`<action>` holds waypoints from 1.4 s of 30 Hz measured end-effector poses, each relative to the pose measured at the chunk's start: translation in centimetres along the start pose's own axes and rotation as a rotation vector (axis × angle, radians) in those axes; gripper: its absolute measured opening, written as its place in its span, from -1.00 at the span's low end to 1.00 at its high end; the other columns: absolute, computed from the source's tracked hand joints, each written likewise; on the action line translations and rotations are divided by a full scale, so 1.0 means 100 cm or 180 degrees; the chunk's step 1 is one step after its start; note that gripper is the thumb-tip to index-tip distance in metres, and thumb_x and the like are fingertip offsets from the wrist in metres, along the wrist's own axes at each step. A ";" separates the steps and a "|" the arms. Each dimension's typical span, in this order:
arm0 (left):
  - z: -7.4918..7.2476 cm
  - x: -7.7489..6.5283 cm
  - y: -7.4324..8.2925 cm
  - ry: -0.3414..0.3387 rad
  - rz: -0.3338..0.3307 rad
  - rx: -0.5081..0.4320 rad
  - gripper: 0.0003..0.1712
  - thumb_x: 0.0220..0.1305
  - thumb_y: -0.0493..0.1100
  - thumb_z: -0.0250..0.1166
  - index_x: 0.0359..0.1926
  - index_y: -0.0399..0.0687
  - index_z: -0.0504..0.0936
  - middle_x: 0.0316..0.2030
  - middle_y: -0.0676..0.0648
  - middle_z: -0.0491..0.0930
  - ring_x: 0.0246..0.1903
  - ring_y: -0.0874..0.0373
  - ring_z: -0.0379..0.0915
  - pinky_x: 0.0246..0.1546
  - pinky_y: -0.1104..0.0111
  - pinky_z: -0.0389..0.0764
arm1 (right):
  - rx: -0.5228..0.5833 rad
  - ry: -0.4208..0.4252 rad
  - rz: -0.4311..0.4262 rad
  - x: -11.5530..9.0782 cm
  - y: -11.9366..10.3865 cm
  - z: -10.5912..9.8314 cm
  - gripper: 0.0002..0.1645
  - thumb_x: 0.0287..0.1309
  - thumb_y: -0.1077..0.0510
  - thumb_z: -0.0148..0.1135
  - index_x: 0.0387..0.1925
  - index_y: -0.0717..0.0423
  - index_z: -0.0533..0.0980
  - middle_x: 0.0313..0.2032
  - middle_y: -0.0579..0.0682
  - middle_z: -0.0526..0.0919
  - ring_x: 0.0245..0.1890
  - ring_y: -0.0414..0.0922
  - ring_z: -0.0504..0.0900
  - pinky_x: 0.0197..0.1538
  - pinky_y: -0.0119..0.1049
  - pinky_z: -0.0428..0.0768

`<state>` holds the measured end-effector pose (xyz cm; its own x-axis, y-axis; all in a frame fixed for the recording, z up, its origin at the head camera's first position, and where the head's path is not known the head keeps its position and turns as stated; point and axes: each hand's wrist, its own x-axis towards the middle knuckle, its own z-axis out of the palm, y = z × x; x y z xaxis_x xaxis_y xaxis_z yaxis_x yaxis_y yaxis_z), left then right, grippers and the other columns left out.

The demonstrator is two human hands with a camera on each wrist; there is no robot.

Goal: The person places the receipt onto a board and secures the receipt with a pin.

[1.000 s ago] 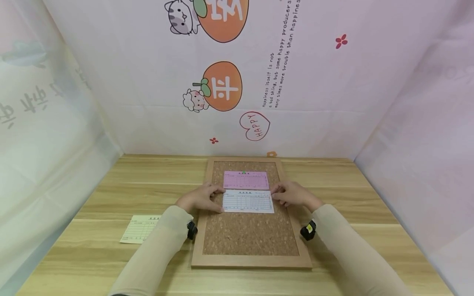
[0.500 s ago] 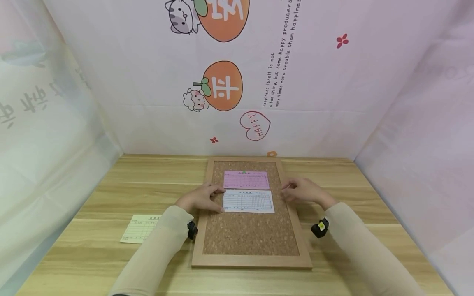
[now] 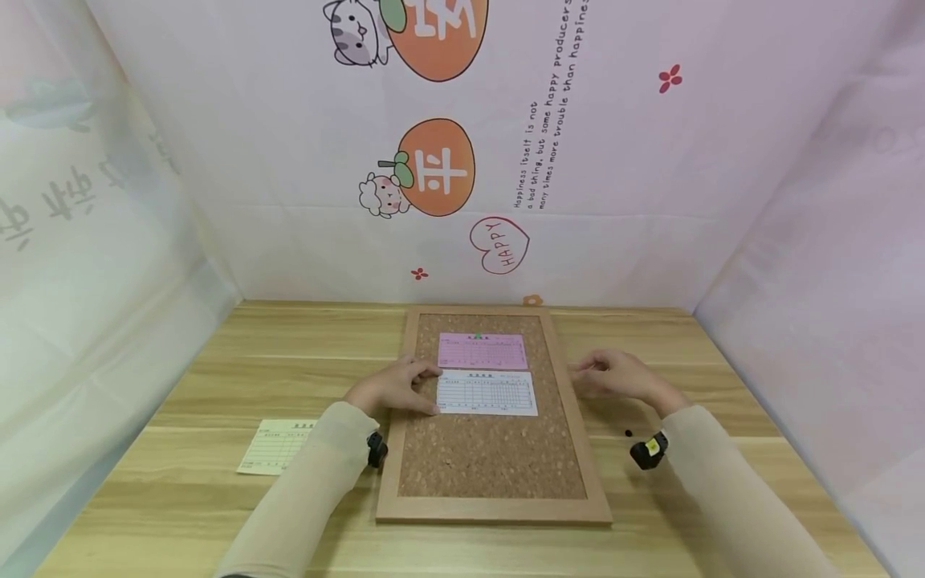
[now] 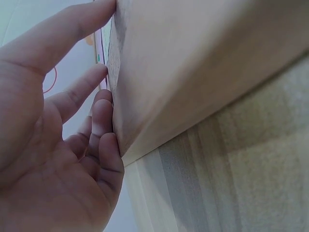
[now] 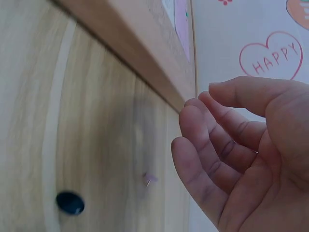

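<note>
A cork board (image 3: 491,461) with a wooden frame lies on the table. On it, a white printed slip (image 3: 486,393) lies just below a pink slip (image 3: 482,352), which has a green pushpin (image 3: 478,336) at its top edge. My left hand (image 3: 396,387) rests at the board's left side, thumb and index fingertips spread at the white slip's left edge. Off the board's right edge, my right hand (image 3: 621,376) hovers over the table, its fingers loosely bent with nothing between them. Below it in the right wrist view, a small pinkish pushpin (image 5: 149,179) lies on the wood.
A pale yellow slip (image 3: 277,446) lies on the table left of the board, partly covered by the left sleeve. A small dark round spot (image 3: 629,433) shows on the table near the right wrist. Printed cloth (image 3: 614,241) hangs behind and at both sides.
My right hand has let go of the white slip's right edge and moved right, off the board and over the table. The left hand has stayed at the slip's left edge.
</note>
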<state>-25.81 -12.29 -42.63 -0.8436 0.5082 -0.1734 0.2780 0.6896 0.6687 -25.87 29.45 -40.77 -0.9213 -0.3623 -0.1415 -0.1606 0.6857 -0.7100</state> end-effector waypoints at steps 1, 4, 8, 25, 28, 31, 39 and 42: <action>0.000 0.000 0.000 0.0002 -0.0001 0.0005 -0.20 0.07 -0.05 0.57 0.32 -0.07 0.48 0.03 -0.09 0.36 0.05 0.02 0.31 0.10 0.08 0.43 | -0.0001 0.0005 -0.0016 -0.001 0.002 -0.001 -0.60 0.41 0.17 0.10 0.13 0.37 0.52 -0.15 0.18 0.64 -0.26 0.02 0.64 -0.18 -0.08 0.62; -0.001 -0.001 0.001 0.0001 -0.0004 -0.0002 -0.20 0.07 -0.05 0.57 0.32 -0.07 0.48 0.03 -0.09 0.36 0.05 0.02 0.31 0.10 0.08 0.42 | 0.0024 0.0015 -0.0014 -0.004 0.007 -0.004 -0.60 0.42 0.16 0.12 0.12 0.40 0.51 -0.13 0.21 0.65 -0.27 0.03 0.66 -0.21 -0.10 0.63; -0.001 -0.001 0.002 -0.0014 -0.0002 -0.0024 -0.20 0.07 -0.06 0.57 0.33 -0.07 0.48 0.04 -0.10 0.36 0.06 0.01 0.31 0.11 0.07 0.42 | 0.0072 0.0017 0.0020 -0.008 0.014 -0.007 -0.56 0.44 0.15 0.10 0.13 0.45 0.49 -0.06 0.28 0.64 -0.22 0.06 0.68 -0.18 -0.09 0.65; -0.001 0.000 0.002 -0.0012 -0.0003 -0.0036 -0.20 0.06 -0.05 0.58 0.32 -0.07 0.48 0.05 -0.08 0.36 0.07 0.01 0.32 0.12 0.08 0.42 | 0.0444 -0.0024 0.0435 -0.011 0.040 -0.016 -0.56 0.49 0.14 0.06 0.10 0.49 0.48 -0.26 0.13 0.60 -0.35 -0.08 0.51 -0.31 -0.25 0.58; -0.001 0.000 0.002 -0.0006 0.0005 -0.0037 -0.20 0.06 -0.05 0.58 0.32 -0.07 0.48 0.05 -0.08 0.36 0.07 0.01 0.32 0.12 0.07 0.42 | 0.0463 -0.0032 0.0483 -0.012 0.042 -0.016 -0.55 0.51 0.12 0.04 0.11 0.49 0.48 -0.22 0.11 0.60 -0.31 -0.08 0.50 -0.26 -0.24 0.59; -0.001 0.000 0.002 -0.0004 0.0011 -0.0029 -0.20 0.06 -0.05 0.58 0.32 -0.07 0.48 0.05 -0.09 0.37 0.07 0.01 0.32 0.12 0.07 0.43 | 0.0439 -0.0039 0.0477 -0.013 0.044 -0.015 -0.54 0.52 0.13 0.01 0.13 0.49 0.48 -0.23 0.10 0.58 -0.29 -0.07 0.49 -0.25 -0.24 0.59; -0.001 -0.002 0.002 0.0003 0.0024 -0.0038 -0.20 0.06 -0.07 0.58 0.32 -0.10 0.48 0.06 -0.11 0.36 0.08 -0.01 0.32 0.13 0.06 0.42 | 0.0504 -0.0037 0.0500 -0.011 0.048 -0.014 -0.56 0.51 0.13 0.03 0.07 0.48 0.52 -0.44 -0.02 0.48 -0.46 -0.18 0.38 -0.38 -0.33 0.45; -0.002 -0.002 0.001 -0.0001 0.0013 -0.0045 -0.20 0.06 -0.07 0.58 0.31 -0.09 0.48 0.05 -0.10 0.36 0.08 -0.01 0.32 0.13 0.06 0.42 | 0.0470 -0.0008 0.0497 -0.010 0.051 -0.014 -0.58 0.49 0.09 0.09 -0.03 0.45 0.55 -0.49 -0.05 0.45 -0.52 -0.19 0.34 -0.42 -0.34 0.40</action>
<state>-25.66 -12.40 -42.40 -0.8423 0.5113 -0.1708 0.2750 0.6800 0.6797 -26.24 34.18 -43.31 -0.9299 -0.2608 -0.2593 0.0377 0.6337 -0.7727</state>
